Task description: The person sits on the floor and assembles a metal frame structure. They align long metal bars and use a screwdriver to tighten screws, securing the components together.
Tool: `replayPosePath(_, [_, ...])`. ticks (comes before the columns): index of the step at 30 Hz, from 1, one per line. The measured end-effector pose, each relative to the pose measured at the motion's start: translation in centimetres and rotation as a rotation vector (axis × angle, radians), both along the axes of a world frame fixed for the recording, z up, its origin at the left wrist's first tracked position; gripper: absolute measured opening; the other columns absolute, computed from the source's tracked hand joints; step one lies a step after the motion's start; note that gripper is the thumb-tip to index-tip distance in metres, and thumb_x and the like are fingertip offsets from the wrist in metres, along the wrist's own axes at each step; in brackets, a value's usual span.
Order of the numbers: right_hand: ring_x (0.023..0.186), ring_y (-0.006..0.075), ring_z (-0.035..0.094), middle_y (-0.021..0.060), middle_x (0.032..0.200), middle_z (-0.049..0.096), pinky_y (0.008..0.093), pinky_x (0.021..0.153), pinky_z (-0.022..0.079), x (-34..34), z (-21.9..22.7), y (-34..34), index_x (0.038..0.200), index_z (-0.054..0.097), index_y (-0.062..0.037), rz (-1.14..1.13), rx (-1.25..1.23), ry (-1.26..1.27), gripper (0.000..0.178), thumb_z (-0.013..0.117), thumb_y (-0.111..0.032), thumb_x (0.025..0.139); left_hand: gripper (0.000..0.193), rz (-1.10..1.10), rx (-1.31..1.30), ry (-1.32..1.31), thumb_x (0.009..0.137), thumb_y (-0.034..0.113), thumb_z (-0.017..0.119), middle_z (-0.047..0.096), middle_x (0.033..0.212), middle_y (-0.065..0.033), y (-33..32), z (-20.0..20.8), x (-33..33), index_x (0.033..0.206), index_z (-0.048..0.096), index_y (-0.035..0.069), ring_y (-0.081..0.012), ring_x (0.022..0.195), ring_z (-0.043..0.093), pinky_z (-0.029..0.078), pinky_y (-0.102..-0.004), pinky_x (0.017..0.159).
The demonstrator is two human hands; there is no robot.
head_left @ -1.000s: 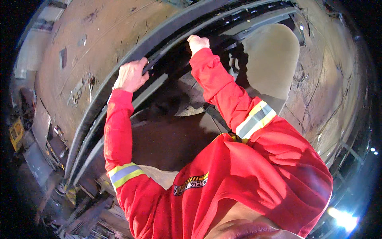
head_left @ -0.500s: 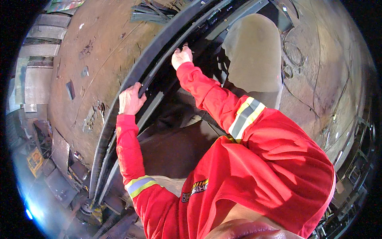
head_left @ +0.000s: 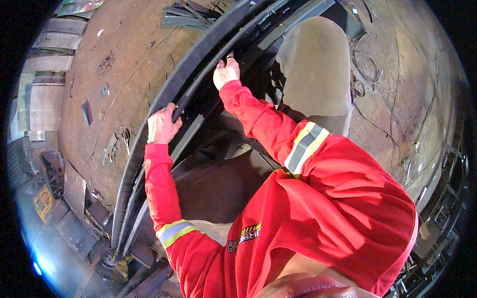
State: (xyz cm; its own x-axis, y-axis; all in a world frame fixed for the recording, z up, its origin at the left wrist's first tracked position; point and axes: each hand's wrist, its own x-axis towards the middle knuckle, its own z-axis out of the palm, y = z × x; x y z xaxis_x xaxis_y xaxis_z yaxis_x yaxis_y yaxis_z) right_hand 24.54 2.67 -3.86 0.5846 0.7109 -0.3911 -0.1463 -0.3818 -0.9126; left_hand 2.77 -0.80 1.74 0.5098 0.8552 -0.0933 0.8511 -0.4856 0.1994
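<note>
A long, dark grey metal beam with parallel raised edges [head_left: 198, 53] runs in a diagonal across the view, from the lower left up past the top edge, its line bowed by the lens. Along its channel lies a slim dark metal bar [head_left: 193, 92], on the side of the broad outer edge that faces the person. The left hand [head_left: 163, 125] reaches over that outer edge with its back turned up; its forefinger and thumb are together around the bar's near end, the other fingers partly out of sight. From this grip the bar extends up and to the right, toward the right hand [head_left: 226, 74], which sits farther along it, well apart from the left. The right hand's bent fingers rest at the bar's inner side, but their tips go into dark shadow, so whether they are clamped on it I cannot tell. Both forearms wear red sleeves with yellow and silver bands [head_left: 258, 114]. A knee in khaki cloth [head_left: 318, 59] rises just right of the right hand. Beyond the beam, a pile of flat grey metal strips [head_left: 186, 19] lies on the rust-brown floor [head_left: 134, 64].
</note>
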Motion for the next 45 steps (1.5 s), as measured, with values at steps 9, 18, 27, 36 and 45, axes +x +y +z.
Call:
replayPosePath(9, [0.103,0.0245,0.058,0.0156,0.107,0.06,0.0315,0.091,0.044,-2.3,-6.1,0.4,0.114,0.052,0.0064,-0.209,0.356,0.189,0.033,0.051,0.004,0.081,0.027,0.025,0.034,-0.051,0.07,0.02,0.065,0.063,0.078,-0.0175,0.1,-0.7,-0.8,0.092,0.056,0.007,-0.0364,0.074,0.062,0.048,-0.0454,0.064])
replayPosePath(18, [0.059,0.007,0.043,-0.0028,0.073,0.045,0.0235,0.053,0.042,-0.5,-4.4,-0.8,0.131,0.047,-0.0015,-0.048,0.292,0.344,0.057,0.053,0.01,0.075,0.024,0.311,0.012,-0.005,0.075,0.031,0.066,0.062,0.065,-0.0139,-3.5,2.8,-1.3,0.069,0.064,0.008,-0.0329,0.066,0.063,0.05,-0.0423,0.06])
replayPosePath(27, [0.06,0.0131,0.051,0.0044,0.083,0.051,0.0271,0.053,0.049,-1.2,-2.4,-1.0,0.144,0.027,-0.0022,-0.087,0.299,0.571,0.07,0.054,0.009,0.08,0.037,0.902,-0.044,-0.015,0.08,0.044,0.063,0.067,0.085,-0.0181,-6.5,-4.1,3.5,0.09,0.072,0.009,-0.0352,0.082,0.065,0.052,-0.0415,0.074])
replayPosePath(36, [0.057,0.0108,0.048,-0.0023,0.069,0.05,0.0284,0.049,0.04,-3.2,-3.0,-1.0,0.089,0.053,-0.0122,-0.285,0.39,0.835,0.006,0.053,-0.018,0.089,0.029,1.272,-0.018,0.119,0.072,0.04,0.071,0.07,0.086,-0.012,-4.0,-5.8,6.1,0.087,0.074,0.016,-0.0291,0.082,0.068,0.054,-0.0403,0.073])
replayPosePath(45, [0.067,0.0155,0.057,0.0067,0.094,0.053,0.0269,0.053,0.053,-2.9,-8.2,-0.3,0.126,0.041,-0.001,-0.269,0.467,0.835,0.044,0.049,0.009,0.084,0.028,1.084,0.008,-0.035,0.075,0.035,0.069,0.068,0.081,-0.0173,-4.8,-6.1,4.3,0.079,0.073,0.007,-0.0339,0.077,0.067,0.052,-0.0405,0.073])
